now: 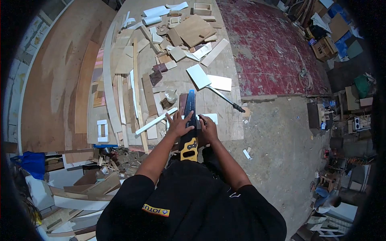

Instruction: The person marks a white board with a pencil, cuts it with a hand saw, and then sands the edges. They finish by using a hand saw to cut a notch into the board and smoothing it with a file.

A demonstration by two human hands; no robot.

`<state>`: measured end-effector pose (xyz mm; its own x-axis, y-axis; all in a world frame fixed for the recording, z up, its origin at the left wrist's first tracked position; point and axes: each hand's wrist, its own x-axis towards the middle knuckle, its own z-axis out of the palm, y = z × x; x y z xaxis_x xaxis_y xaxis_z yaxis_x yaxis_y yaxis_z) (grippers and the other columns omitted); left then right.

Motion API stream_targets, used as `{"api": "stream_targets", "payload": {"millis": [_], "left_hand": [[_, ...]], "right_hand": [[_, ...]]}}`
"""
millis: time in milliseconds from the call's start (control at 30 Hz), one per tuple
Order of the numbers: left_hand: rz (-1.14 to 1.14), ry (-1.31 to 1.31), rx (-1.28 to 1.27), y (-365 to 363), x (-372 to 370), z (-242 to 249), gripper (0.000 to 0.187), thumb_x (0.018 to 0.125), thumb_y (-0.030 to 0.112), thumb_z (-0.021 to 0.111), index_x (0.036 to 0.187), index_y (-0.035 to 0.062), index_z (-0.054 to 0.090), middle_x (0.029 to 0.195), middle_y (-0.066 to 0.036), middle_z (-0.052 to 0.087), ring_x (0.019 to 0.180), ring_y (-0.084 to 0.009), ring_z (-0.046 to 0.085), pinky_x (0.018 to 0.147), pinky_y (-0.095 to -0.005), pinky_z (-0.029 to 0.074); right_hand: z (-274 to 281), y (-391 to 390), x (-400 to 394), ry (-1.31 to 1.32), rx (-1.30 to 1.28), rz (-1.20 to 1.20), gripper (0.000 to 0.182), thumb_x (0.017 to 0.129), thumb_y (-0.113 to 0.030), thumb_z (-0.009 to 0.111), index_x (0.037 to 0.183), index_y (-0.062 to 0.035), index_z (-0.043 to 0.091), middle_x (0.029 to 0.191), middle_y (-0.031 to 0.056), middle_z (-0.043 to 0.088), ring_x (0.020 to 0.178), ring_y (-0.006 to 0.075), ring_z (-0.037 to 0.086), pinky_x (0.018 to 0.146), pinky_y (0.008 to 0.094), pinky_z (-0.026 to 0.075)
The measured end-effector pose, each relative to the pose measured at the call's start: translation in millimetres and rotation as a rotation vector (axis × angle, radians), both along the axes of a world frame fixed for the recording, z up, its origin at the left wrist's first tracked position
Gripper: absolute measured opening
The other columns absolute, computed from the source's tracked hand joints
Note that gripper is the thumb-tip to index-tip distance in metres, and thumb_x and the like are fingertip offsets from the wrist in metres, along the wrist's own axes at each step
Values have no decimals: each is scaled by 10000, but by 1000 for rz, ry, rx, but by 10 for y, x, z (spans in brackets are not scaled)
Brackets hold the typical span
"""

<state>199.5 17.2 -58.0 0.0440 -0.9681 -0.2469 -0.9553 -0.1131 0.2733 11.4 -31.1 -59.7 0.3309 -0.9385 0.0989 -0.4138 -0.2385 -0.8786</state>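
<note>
A hand saw (189, 136) lies lengthwise in front of my body, its yellow handle (189, 152) toward me and the blue tip of its blade pointing away. My left hand (179, 125) rests with fingers spread against the blade's left side, thumb and index finger over it. Right of the blade, my right hand (208, 129) is closed in a pinch on a thin dark pencil-like stick (200, 117). Beneath the blade, partly hidden, is a white board (211, 118). A narrow white strip (157, 121) slants out from beside my left hand.
Wood offcuts (193, 31) are heaped at the far part of the worktable (231, 126). A white panel (198, 76) and a metal rod with a dark grip (225, 98) lie right of the saw. Long slats (138, 92) run along the left. A clear bag (171, 95) sits beyond my left hand.
</note>
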Motion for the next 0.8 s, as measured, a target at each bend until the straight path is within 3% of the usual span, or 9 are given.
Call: {"api": "stream_targets", "payload": {"millis": [200, 300, 800], "left_hand": [[1, 15, 67, -10, -5, 23, 870, 846, 624, 644, 1576, 429, 212, 1642, -175, 120, 1499, -420, 150, 1054, -823, -46], [5, -4, 1, 2, -5, 0, 839, 828, 631, 649, 1555, 440, 277, 1634, -169, 175, 1488, -402, 189, 1048, -835, -3], [6, -18, 1, 8, -18, 24, 857, 827, 607, 665, 1560, 443, 253, 1629, -175, 181, 1495, -401, 183, 1048, -834, 7]], "right_hand": [[-26, -42, 61, 82, -21, 44, 281, 966, -162, 617, 1205, -31, 682, 1136, 191, 702, 1072, 349, 658, 951, 402, 504], [-19, -61, 86, 99, -1, 47, 278, 961, -167, 618, 1192, -29, 687, 1135, 195, 700, 1072, 363, 649, 957, 424, 494], [-19, -70, 141, 125, 31, 7, 286, 966, -196, 613, 1195, -42, 689, 1134, 194, 698, 1062, 372, 643, 946, 427, 494]]}}
